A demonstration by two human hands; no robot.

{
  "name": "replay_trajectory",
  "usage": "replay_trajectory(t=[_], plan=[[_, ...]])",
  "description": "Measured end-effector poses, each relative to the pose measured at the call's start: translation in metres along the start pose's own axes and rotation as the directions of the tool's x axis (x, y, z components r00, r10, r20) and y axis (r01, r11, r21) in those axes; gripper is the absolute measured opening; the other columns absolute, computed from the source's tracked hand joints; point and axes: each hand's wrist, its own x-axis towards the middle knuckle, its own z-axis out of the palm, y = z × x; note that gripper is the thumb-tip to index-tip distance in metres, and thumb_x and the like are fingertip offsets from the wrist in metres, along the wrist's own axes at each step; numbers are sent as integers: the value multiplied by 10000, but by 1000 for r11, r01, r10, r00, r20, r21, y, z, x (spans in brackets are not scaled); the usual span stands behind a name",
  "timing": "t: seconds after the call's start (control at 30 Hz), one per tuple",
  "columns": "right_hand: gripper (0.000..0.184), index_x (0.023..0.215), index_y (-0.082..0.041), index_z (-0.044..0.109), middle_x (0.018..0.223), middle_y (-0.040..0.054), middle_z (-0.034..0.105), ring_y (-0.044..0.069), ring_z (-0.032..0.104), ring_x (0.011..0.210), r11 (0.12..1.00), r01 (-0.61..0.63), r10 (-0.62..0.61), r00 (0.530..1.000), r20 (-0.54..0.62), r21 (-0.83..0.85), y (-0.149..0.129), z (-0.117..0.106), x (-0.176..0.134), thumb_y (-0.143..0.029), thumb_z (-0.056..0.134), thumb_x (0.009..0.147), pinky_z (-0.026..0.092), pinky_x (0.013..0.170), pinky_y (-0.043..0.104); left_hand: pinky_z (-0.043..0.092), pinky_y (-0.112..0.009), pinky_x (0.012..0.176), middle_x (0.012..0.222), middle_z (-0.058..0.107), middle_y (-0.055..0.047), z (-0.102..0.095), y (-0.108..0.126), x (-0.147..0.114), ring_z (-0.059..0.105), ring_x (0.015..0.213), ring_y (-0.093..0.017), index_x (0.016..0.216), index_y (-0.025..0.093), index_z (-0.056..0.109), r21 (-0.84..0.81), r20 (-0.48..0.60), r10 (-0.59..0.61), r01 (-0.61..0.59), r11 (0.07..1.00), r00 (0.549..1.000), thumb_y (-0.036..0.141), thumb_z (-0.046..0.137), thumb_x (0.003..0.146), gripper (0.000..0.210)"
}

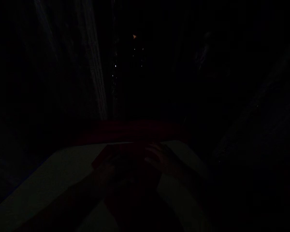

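Note:
The view is very dark. A dark red cloth (140, 190) lies over a pale, flat surface (70, 167). From the lower left my left hand (108, 170) reaches onto the cloth; it seems to lie flat with the thumb apart, though its fingers are dim. My right hand (163, 158) rests at the cloth's right side, fingers stretched out and spread toward the left. Neither hand shows a grip on the cloth. Its near end fades into the dark at the bottom.
Beyond the pale surface's far edge runs a band of dark red fabric (135, 130). A ridged, upright grey strip (96, 64) stands at the back left. Small bright spots show farther off in the dark. The right side is too dark to make out.

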Motion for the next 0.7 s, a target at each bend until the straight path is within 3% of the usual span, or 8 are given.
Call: replay_trajectory(t=[0.13, 0.23, 0.4, 0.7], plan=[[527, 1420, -307, 596, 1592, -43, 449, 233, 319, 1548, 999, -47, 48, 998, 39, -13, -11, -1, 5, -621, 535, 1000, 183, 1275, 599, 349, -559, 1202, 1468, 640, -57, 1, -2, 4, 537, 1400, -327, 1359, 343, 687, 32, 70, 1, -3, 999, 998, 591, 512, 1012, 461], [481, 1416, -255, 607, 1593, 1, 452, 248, 313, 1553, 999, -45, 45, 999, -14, -12, -17, 0, 7, -531, 531, 1030, 111, 1286, 618, 386, -547, 1168, 1470, 635, -64, -2, 0, 11, 556, 1371, -323, 1355, 322, 689, -11, 83, -34, 35, 999, 996, 573, 533, 1012, 452], [428, 1379, -280, 627, 1546, -8, 510, 232, 402, 1503, 998, 34, -31, 998, -60, 58, -14, 3, 2, -502, 516, 1030, 149, 1279, 600, 378, -532, 1172, 1434, 659, -65, -4, 3, 15, 563, 1364, -319, 1381, 303, 668, -36, 90, -52, 55, 998, 995, 589, 552, 1003, 488], [484, 1409, -289, 612, 1549, 34, 507, 255, 399, 1502, 994, 87, -87, 996, -10, 70, 0, 9, 1, -546, 474, 1022, 157, 1272, 600, 369, -517, 1185, 1435, 659, -57, -3, 4, 11, 563, 1367, -304, 1370, 298, 676, -81, 72, -36, 42, 996, 997, 505, 603, 1002, 428]])
